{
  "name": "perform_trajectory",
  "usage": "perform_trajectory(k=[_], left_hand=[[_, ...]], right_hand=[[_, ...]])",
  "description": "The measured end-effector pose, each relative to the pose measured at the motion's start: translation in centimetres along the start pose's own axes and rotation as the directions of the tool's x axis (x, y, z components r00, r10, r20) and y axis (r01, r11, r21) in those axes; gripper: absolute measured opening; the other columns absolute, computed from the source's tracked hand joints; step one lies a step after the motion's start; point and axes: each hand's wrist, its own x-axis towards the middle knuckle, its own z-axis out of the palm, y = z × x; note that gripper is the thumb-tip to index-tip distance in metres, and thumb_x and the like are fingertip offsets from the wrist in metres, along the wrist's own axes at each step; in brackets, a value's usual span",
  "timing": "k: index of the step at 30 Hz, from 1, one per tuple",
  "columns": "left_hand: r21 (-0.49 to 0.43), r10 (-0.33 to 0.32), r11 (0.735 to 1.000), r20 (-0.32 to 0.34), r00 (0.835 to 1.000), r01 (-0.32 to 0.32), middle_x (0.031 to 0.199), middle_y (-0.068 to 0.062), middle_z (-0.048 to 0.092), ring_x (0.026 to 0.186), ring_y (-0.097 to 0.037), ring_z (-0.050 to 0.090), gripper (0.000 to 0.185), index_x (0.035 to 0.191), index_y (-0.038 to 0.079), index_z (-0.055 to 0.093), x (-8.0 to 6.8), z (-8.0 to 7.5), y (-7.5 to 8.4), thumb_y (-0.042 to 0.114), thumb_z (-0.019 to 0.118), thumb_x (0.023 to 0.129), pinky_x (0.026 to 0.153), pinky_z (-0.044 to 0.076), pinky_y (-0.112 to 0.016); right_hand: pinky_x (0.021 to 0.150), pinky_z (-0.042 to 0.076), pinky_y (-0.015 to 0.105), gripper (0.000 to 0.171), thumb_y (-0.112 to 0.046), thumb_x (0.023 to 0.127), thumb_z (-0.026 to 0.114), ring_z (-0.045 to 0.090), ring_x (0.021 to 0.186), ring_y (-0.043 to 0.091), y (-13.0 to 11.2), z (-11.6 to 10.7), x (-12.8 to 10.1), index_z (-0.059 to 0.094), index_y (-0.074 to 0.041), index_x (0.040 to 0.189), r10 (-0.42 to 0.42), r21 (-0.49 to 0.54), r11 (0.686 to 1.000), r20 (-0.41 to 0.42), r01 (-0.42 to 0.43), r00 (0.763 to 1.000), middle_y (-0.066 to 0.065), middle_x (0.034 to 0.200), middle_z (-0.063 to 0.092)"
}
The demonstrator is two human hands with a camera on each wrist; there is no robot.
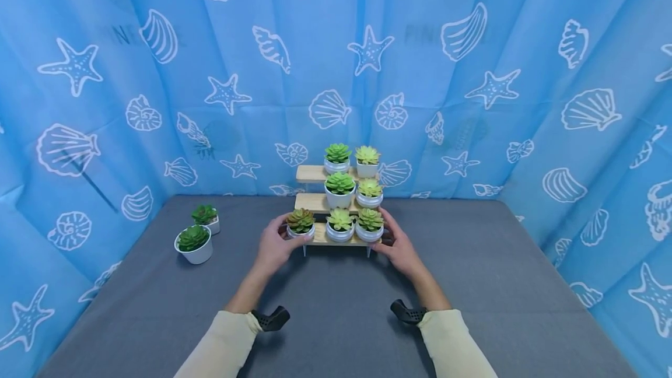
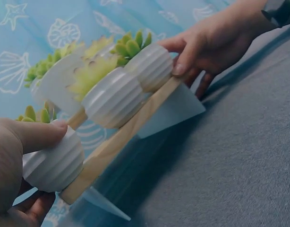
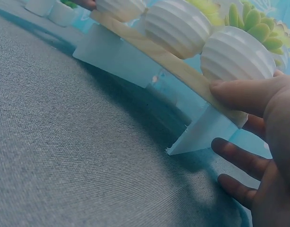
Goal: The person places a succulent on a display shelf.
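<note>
A three-tier plant stand (image 1: 310, 202) with wooden boards and clear legs holds potted succulents. My left hand (image 1: 275, 245) grips a ribbed white pot with a reddish-green succulent (image 1: 301, 221) at the bottom board's left end. In the left wrist view, its thumb lies across that pot (image 2: 57, 161), with fingertips below. My right hand (image 1: 401, 248) holds the bottom board's right end; in the right wrist view its thumb presses the board (image 3: 183, 71) below a green succulent's pot (image 3: 237, 54), and other fingers spread underneath. A pale green succulent (image 1: 340, 221) stands between the two end pots.
Two succulents stand on the middle board and two on the top one. Left on the grey cloth-covered table (image 1: 336, 308) are a larger white pot (image 1: 197, 251) and a smaller potted succulent (image 1: 206, 216). A blue seashell-print curtain (image 1: 336, 45) hangs behind and at the sides.
</note>
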Motion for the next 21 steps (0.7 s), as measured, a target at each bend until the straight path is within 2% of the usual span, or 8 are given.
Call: perform_trajectory(k=[7, 14, 21], left_hand=[[-0.057, 0.015, 0.998, -0.037, 0.999, -0.017, 0.130, -0.018, 0.056, 0.119, -0.031, 0.054, 0.070, 0.136, 0.002, 0.052, -0.1, 0.7, 0.0, 0.020, 0.084, 0.077, 0.098, 0.046, -0.044], [-0.114, 0.004, 0.993, -0.086, 0.996, -0.014, 0.130, -0.017, 0.053, 0.117, -0.032, 0.055, 0.065, 0.133, 0.003, 0.049, -0.3, 1.1, -0.2, 0.011, 0.083, 0.078, 0.097, 0.047, -0.043], [-0.130, 0.005, 0.991, -0.115, 0.993, -0.020, 0.129, -0.016, 0.055, 0.115, -0.031, 0.057, 0.057, 0.130, 0.003, 0.052, -0.6, 1.4, 0.0, 0.008, 0.080, 0.080, 0.093, 0.050, -0.041]], right_hand=[[0.096, 0.041, 0.057, 0.083, 0.002, 0.087, 0.068, 0.049, 0.117, 0.049, 0.4, 0.1, 0.2, 0.020, -0.004, 0.154, 0.021, 0.035, 0.999, -0.002, -0.021, 1.000, 0.032, 0.143, 0.039], [0.096, 0.041, 0.056, 0.084, 0.000, 0.087, 0.069, 0.048, 0.117, 0.049, 0.4, 0.1, 0.1, 0.020, -0.006, 0.155, 0.030, 0.050, 0.998, -0.004, -0.030, 1.000, 0.032, 0.144, 0.038], [0.097, 0.041, 0.057, 0.084, 0.000, 0.087, 0.069, 0.048, 0.118, 0.048, 0.4, 0.0, 0.1, 0.021, -0.007, 0.155, 0.041, 0.050, 0.998, -0.008, -0.040, 0.999, 0.031, 0.144, 0.038]])
